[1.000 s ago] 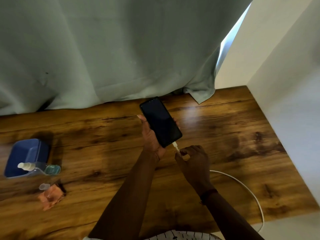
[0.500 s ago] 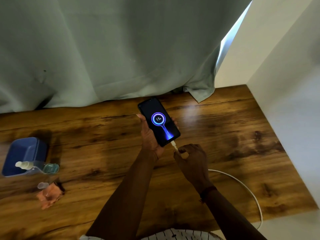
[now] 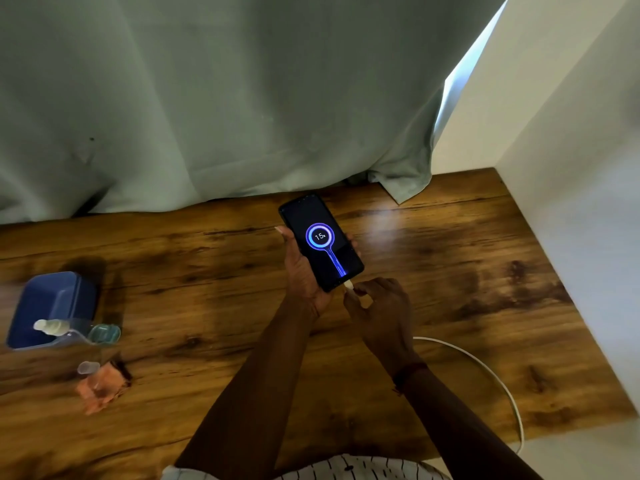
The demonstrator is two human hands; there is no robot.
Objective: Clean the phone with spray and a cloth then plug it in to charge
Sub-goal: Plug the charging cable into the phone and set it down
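The person holds a dark smartphone (image 3: 320, 242) above a wooden desk (image 3: 207, 271), a little in front of a pale green curtain (image 3: 207, 98) that hangs down to the desk's far edge. The left hand (image 3: 304, 275) cradles the phone from beneath and from its left side, with the thumb along the left edge and fingertips showing at the right edge, so the screen faces up. The screen is lit with a blue charging ring that reads 15 percent and a bright blue line running down to the bottom edge. There a white plug (image 3: 349, 285) sits in the phone's port. The right hand (image 3: 377, 306) pinches this plug between thumb and curled fingers, just below the phone's lower corner. A white charging cable (image 3: 485, 368) comes out from behind the right hand, arcs over the right part of the desk and drops past its near edge. A dark band (image 3: 408, 370) circles the right wrist. Well apart on the left, a clear spray bottle (image 3: 69, 330) with a white nozzle lies on its side against the near side of a blue box (image 3: 52, 303). Just in front of it lies a crumpled orange cloth (image 3: 98, 389) with a small clear cap (image 3: 88, 368) at its far edge. A white wall (image 3: 571, 168) bounds the desk on the right, and a striped shirt (image 3: 346, 471) shows at the bottom of the view.
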